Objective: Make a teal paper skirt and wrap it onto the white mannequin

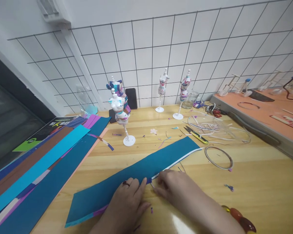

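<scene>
A long teal foam-like strip [136, 167] lies slantwise on the table in front of me. Along its near edge runs a thin white strip [178, 160], with dark blue, purple and light blue pieces further left. My left hand [129, 201], wearing a dark ring, presses on the near edge with its index finger stretched out and its thumb apart. Just right of it, my right hand [172, 185] is closed at the same edge, pinching the thin white strip near the dark blue piece. Its fingertips are partly hidden.
Small dress forms [122, 113] stand on white bases behind the strip. Coloured sheets [46, 169] are stacked at left. A yellow-handled cutting tool [197, 136], clear coiled tubing [207, 125] and a ring [218, 158] lie right. An orange-topped surface [261, 120] borders the table.
</scene>
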Available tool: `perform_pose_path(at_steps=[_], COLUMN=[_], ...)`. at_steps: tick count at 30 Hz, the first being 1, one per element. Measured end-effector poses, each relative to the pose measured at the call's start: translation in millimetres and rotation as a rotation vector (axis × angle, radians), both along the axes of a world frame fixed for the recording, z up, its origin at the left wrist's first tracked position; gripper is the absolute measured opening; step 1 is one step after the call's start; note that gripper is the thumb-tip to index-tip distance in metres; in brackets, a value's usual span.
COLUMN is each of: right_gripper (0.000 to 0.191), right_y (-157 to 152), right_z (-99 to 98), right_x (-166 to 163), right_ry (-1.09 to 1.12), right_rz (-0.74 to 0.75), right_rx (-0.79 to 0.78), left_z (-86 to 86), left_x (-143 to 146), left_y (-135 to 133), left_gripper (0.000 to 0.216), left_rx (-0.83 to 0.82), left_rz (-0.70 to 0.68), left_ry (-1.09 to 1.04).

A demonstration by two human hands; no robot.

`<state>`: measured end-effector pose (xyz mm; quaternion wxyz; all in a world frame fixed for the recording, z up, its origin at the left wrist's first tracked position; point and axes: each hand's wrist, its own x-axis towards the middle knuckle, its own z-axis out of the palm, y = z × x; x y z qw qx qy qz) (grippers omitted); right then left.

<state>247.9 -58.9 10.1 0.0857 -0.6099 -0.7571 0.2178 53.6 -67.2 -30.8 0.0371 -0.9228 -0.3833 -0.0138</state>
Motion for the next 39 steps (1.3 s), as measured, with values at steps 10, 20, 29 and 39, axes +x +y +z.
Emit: perform_pose_path(at_steps=[10, 20, 29, 39], right_gripper=[0.018, 0.015, 0.015, 0.011], right_y=[-0.3, 18.0, 11.3, 5.7], right_z=[-1.8, -10.7, -3.7, 8.1], right_x=[18.1, 61.4, 74.0, -6.3], right_ry=[-0.1, -0.016, 0.047, 0.073], right_rz=[0.011, -0.153, 0.052, 0.243], right_rx=[0.004, -0.036, 0.149, 0.152], left_z=[0.0, -1.5, 1.0, -6.9], left_x=[0.7, 1.1, 1.1, -4.2], left_y=[-1.4, -1.8, -2.5, -4.9], left_gripper=[0.054, 0.055, 0.063, 0.05], left_rx=[-0.006, -0.05, -0.069, -0.037], left_rz=[0.042, 0.068, 0.098, 0.088], left_ry=[0.046, 0.065, -0.013, -0.159])
